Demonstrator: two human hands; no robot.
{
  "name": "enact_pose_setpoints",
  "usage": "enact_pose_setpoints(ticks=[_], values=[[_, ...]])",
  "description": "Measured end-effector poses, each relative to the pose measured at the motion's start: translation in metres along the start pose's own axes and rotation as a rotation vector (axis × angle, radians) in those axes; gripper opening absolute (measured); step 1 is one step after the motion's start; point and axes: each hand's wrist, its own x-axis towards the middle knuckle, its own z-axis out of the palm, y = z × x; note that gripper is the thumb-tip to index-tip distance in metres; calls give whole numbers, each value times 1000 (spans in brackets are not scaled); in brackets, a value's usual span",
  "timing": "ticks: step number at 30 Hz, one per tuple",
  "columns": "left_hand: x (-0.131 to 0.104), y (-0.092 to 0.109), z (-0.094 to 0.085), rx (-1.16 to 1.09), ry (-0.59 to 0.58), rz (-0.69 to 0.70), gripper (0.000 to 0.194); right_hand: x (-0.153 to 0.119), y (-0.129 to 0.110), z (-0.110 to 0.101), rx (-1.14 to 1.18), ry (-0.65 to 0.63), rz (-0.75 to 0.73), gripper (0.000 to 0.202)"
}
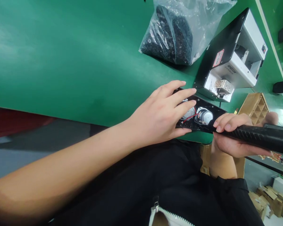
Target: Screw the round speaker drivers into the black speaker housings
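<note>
A black panel [218,110] with two round silver speakers [205,116] and red wires lies near the front edge of the green table. My left hand [166,110] rests over the panel's left end, fingers spread across it and partly covering one speaker. At the panel's right end, my right hand [237,135] is wrapped round a black power tool [261,137], whose tip is close to the panel beside the right speaker. My fingers hide part of the tool's tip.
Behind the panel stands a black and silver machine [226,62]. A clear plastic bag [176,34] of small black parts lies left of it. A compartmented cardboard box [256,108] is at the right. Cardboard boxes [271,197] sit at the lower right.
</note>
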Motion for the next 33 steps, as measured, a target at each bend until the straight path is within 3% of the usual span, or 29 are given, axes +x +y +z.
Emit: enact_pose_setpoints(ticks=[5,14,19,26,28,31,33], values=[[0,1,-2,13,-27,5,73,2,-4,-3,11,1,32,81],[1,2,-3,40,-33,1,71,-1,2,-8,-23,-50,9,75],[1,2,0,-2,-12,-10,75,-2,-1,-5,-3,-11,13,93],[-2,1,1,14,9,35,82,-16,-27,15,-27,-16,69,54],[-3,1,-1,29,6,50,81,-13,-36,10,-60,-113,113,40],[-2,0,-3,63,-3,74,80,-2,-45,-8,-158,-456,241,19],[-2,-1,-4,69,-14,89,82,4,-48,-19,-222,-557,270,18]])
